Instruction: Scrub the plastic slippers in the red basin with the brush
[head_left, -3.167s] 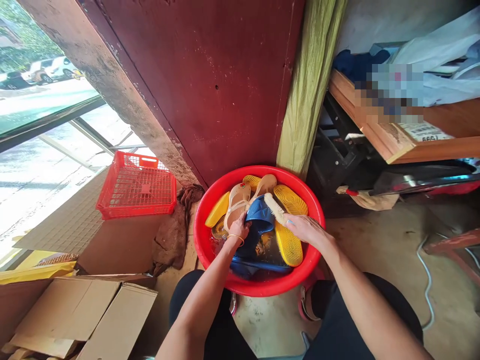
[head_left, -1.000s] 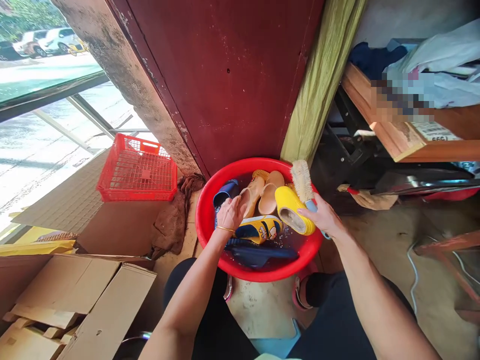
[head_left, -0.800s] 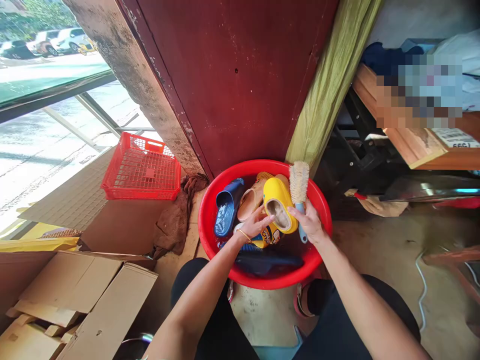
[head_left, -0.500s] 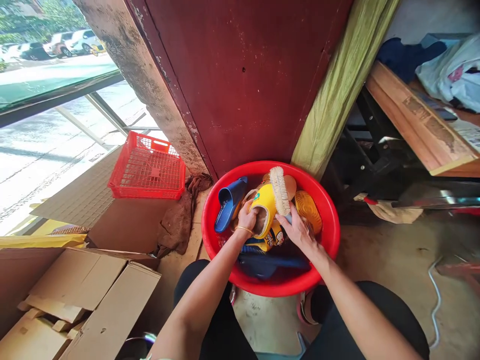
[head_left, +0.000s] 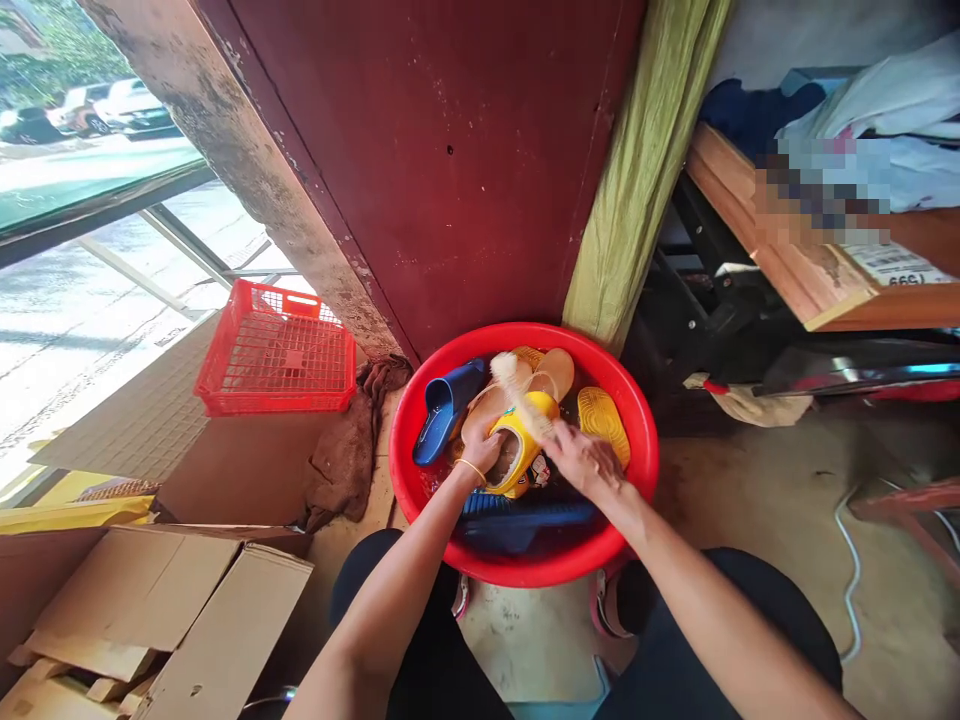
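A yellow slipper (head_left: 541, 408) with a pale lining is held over a red basin (head_left: 646, 440) by my left hand (head_left: 482, 452), whose fingers grip its left edge. My right hand (head_left: 583, 458) is wrapped round a brush (head_left: 517, 390) with pale bristles, which lies across the slipper's top and is blurred. Around them in the basin's dark water are a blue slipper (head_left: 448, 408) at the left, a yellow sole (head_left: 604, 422) at the right, tan footwear (head_left: 556, 375) at the back and dark blue footwear (head_left: 525, 525) near the front rim.
At the left are a red crate (head_left: 277, 350), a brown cloth (head_left: 345, 455) and cardboard boxes (head_left: 157, 590). Behind the basin stand a dark red door (head_left: 457, 200) and a green curtain (head_left: 645, 160). A wooden table (head_left: 840, 290) with bags is at the right.
The brush has swung left and now tilts across the yellow slipper, where it stood more upright at the right before. The slipper is tipped a little differently, and the whole view has shifted.
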